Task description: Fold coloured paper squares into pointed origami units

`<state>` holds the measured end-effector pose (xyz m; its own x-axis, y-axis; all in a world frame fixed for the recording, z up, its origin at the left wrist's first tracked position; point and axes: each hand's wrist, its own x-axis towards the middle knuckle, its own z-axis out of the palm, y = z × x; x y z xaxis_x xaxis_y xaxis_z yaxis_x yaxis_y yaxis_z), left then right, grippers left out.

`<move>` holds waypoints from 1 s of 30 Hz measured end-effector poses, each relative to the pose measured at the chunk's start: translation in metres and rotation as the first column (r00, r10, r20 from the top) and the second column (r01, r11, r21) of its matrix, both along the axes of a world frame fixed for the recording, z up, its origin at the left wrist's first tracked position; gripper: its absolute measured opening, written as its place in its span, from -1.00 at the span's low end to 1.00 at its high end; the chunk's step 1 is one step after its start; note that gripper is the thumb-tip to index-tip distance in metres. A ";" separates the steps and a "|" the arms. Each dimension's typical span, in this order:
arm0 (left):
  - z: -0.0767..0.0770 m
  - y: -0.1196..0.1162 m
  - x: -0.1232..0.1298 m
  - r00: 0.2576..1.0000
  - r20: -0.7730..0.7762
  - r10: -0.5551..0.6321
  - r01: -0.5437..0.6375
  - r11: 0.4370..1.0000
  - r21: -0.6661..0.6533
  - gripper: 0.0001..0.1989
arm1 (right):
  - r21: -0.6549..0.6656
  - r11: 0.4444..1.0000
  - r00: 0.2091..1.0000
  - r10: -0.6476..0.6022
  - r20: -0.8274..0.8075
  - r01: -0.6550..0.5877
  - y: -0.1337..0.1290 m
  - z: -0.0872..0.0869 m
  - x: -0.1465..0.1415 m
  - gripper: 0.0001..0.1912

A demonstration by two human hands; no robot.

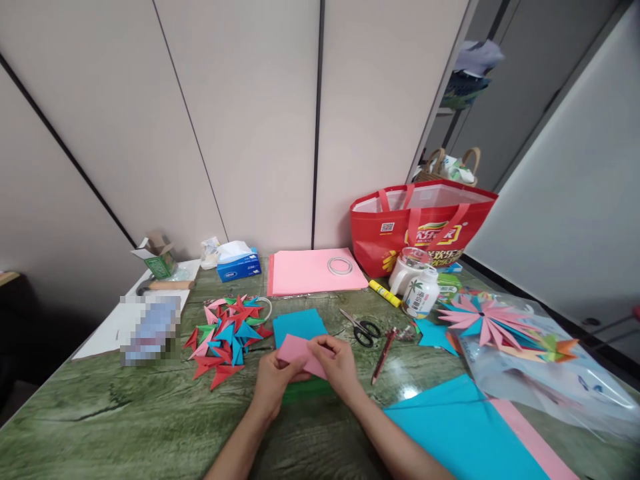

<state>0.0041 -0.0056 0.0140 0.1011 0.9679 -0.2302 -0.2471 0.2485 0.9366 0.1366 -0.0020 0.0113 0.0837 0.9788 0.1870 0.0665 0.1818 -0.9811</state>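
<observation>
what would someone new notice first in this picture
Likely the big red bag, standing at the back right of the table. Next, the heap of folded red, blue, pink and green paper, left of centre. At lower centre, the left hand and right hand hold a small pink paper.

Pixelated object (151, 331), identity unclear
</observation>
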 end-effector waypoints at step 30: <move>0.004 0.010 -0.017 1.000 0.000 -0.002 0.002 0.998 0.066 -0.78 | -0.002 1.000 0.998 0.022 0.051 -0.021 0.007 0.000 0.010 -0.75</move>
